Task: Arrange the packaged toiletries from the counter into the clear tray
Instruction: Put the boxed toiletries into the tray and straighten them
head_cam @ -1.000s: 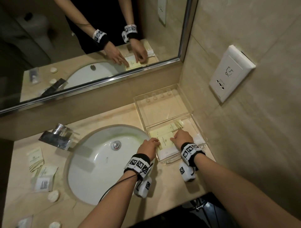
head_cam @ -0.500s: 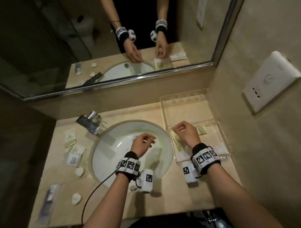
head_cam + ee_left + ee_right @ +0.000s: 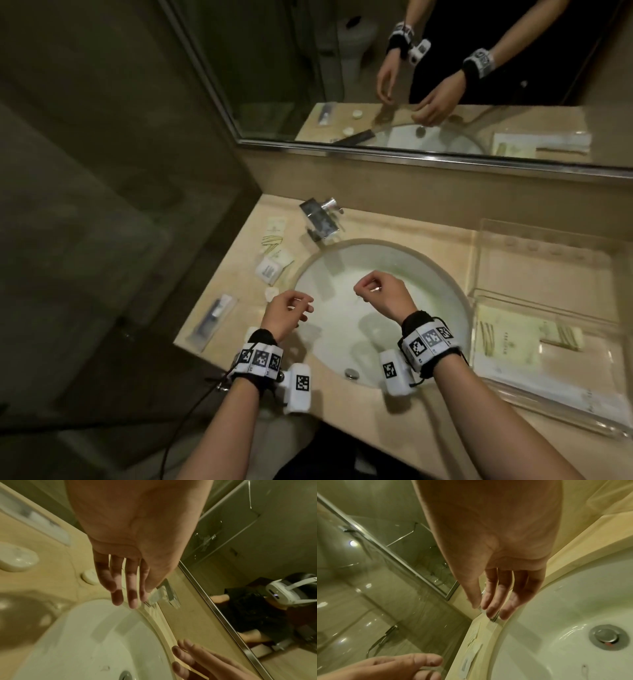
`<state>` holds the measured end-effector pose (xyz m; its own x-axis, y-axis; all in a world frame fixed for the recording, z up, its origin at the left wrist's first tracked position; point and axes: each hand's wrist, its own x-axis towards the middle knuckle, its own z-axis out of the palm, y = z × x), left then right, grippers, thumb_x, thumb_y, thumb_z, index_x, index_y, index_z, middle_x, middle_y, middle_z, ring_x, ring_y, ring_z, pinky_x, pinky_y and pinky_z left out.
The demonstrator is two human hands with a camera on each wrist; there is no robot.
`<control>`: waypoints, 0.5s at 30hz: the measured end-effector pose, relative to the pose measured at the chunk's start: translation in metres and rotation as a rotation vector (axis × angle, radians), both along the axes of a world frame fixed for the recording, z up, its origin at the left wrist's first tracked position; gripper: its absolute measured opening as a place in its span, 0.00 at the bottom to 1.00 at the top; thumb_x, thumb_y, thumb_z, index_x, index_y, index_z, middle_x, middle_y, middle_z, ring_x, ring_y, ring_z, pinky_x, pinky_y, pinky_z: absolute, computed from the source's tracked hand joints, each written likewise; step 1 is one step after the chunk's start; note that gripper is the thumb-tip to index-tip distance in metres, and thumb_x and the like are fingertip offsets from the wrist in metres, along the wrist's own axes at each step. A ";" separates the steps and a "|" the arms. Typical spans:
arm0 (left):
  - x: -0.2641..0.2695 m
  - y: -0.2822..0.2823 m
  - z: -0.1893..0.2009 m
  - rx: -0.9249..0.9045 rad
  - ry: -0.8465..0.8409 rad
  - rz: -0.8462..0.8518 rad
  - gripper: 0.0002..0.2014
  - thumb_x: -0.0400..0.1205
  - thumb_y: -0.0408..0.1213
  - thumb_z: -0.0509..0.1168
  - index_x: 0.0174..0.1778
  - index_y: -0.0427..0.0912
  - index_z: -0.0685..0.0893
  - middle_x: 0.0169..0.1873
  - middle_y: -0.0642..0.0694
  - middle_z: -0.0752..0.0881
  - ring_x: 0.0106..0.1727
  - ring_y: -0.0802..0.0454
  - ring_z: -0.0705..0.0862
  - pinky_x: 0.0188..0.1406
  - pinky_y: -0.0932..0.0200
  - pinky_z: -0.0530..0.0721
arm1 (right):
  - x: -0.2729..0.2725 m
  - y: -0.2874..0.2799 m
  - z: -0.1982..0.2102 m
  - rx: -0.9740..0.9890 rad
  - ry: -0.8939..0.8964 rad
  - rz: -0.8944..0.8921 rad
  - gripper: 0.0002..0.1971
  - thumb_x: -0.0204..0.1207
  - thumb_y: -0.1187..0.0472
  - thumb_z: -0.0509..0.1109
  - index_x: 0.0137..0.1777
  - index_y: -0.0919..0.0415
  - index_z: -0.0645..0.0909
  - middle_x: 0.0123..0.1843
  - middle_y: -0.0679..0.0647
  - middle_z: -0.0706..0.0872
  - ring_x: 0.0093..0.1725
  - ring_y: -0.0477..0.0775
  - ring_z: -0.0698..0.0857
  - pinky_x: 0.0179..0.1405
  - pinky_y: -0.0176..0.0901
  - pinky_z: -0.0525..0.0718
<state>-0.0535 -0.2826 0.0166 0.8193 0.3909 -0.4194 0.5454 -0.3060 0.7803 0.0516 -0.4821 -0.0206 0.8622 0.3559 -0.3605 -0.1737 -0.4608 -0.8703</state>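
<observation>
Right now your left hand [image 3: 286, 313] and right hand [image 3: 380, 293] hover over the sink [image 3: 428, 274], fingers loosely relaxed, holding nothing. Flat packets [image 3: 507, 339] lie inside the clear tray [image 3: 479, 294]; other sachets [image 3: 274, 263] sit left of the faucet [image 3: 320, 219].

2 hands [image 3: 287, 313], 1 tray [image 3: 548, 421], 1 sink [image 3: 438, 284]

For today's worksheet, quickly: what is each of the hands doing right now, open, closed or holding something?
Left hand: open, fingers loosely curled, holding nothing, above the counter edge beside the white oval sink.
Right hand: open, relaxed, empty, over the sink.
</observation>
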 end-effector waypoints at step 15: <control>-0.007 0.152 -0.040 -0.111 0.047 0.201 0.03 0.82 0.30 0.65 0.48 0.41 0.84 0.41 0.44 0.88 0.37 0.53 0.84 0.29 0.68 0.82 | 0.008 0.167 -0.010 -0.173 -0.072 0.132 0.07 0.75 0.58 0.75 0.46 0.60 0.84 0.44 0.51 0.89 0.46 0.51 0.87 0.45 0.38 0.80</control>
<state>-0.0607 -0.1302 -0.0232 0.7084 0.4936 -0.5045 0.6231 -0.1016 0.7755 0.0593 -0.3154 -0.0310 0.8380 0.4057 -0.3650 -0.0422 -0.6186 -0.7845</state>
